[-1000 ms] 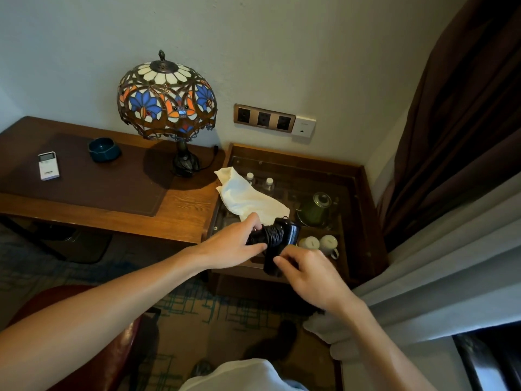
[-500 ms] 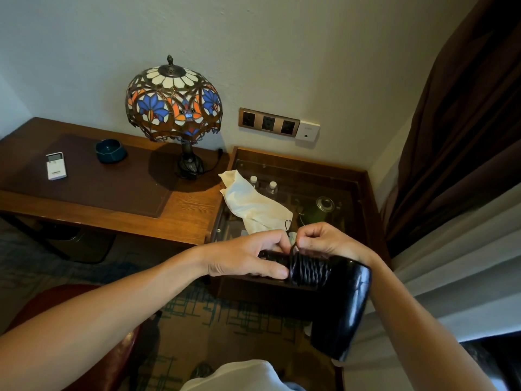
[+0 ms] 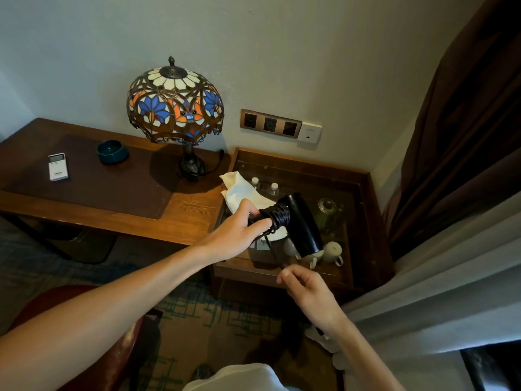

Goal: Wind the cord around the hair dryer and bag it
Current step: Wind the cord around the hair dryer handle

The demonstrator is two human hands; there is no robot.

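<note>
My left hand (image 3: 236, 235) grips the handle of a black hair dryer (image 3: 303, 224), held above the glass-topped side table (image 3: 363, 221). Most of the black cord (image 3: 277, 217) is coiled tightly round the handle. A short loose end of it hangs down to my right hand (image 3: 306, 290), whose fingertips pinch it below the dryer. A cream cloth bag (image 3: 242, 191) lies on the table's left edge, partly hidden behind my left hand and the dryer.
A stained-glass lamp (image 3: 176, 108), a dark bowl (image 3: 112, 151) and a white remote (image 3: 57, 167) stand on the wooden desk (image 3: 180, 207). Under the glass sit small bottles (image 3: 273, 189), a kettle (image 3: 327, 208) and cups (image 3: 332, 251). Curtains (image 3: 456, 193) hang right.
The dryer has swung back up over the side table. My right hand has left the handle and dropped below the dryer, drawing the loose cord end downward.
</note>
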